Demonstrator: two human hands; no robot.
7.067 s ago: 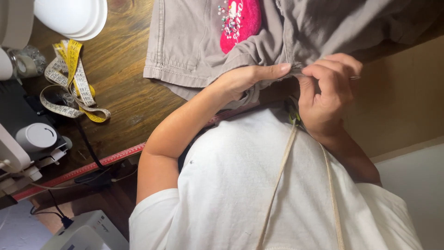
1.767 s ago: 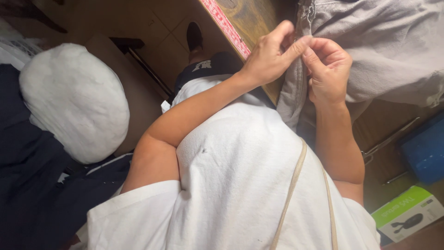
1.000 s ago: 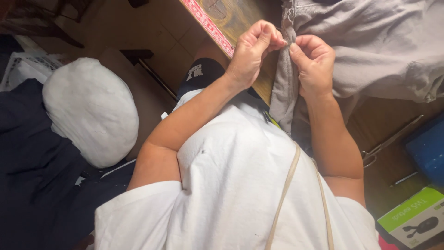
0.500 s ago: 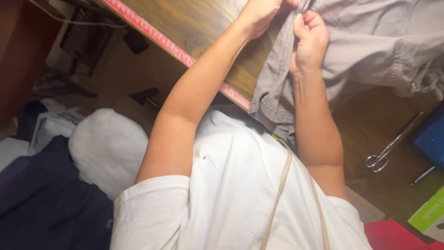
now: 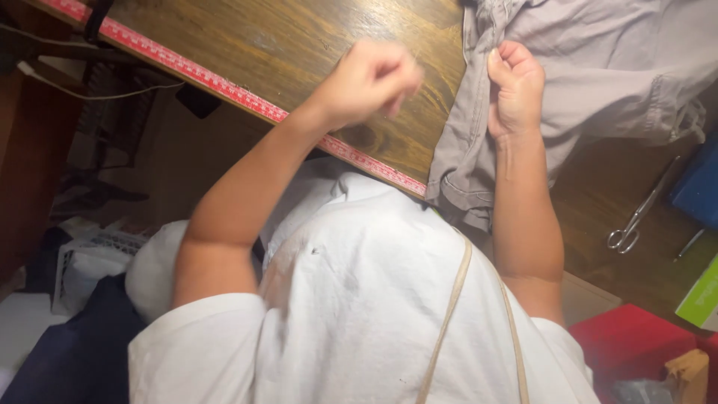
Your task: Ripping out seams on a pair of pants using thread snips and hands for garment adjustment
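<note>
A grey garment [image 5: 598, 67] lies on the wooden table [image 5: 299, 45], one end hanging over the near edge. My right hand [image 5: 516, 86] is closed on a fold of its left side. My left hand [image 5: 368, 78] is a blurred fist raised over the bare wood, a short way left of the garment and apart from it. Whether anything small is pinched in that fist cannot be made out. A white shirt and a thin tan strap [image 5: 449, 314] fill the bottom of the view.
A red measuring strip [image 5: 224, 86] runs along the table's near edge. Scissors [image 5: 636, 221] lie on the wood at right, by a blue object [image 5: 699, 187] and a green-and-white box [image 5: 703, 295]. A red box [image 5: 628, 340] sits lower right; a white bundle [image 5: 149, 269] and dark cloth [image 5: 82, 352] lie lower left.
My left hand has pulled leftward off the garment, where both hands met before. My right hand keeps its grip. The view has swung up over the table.
</note>
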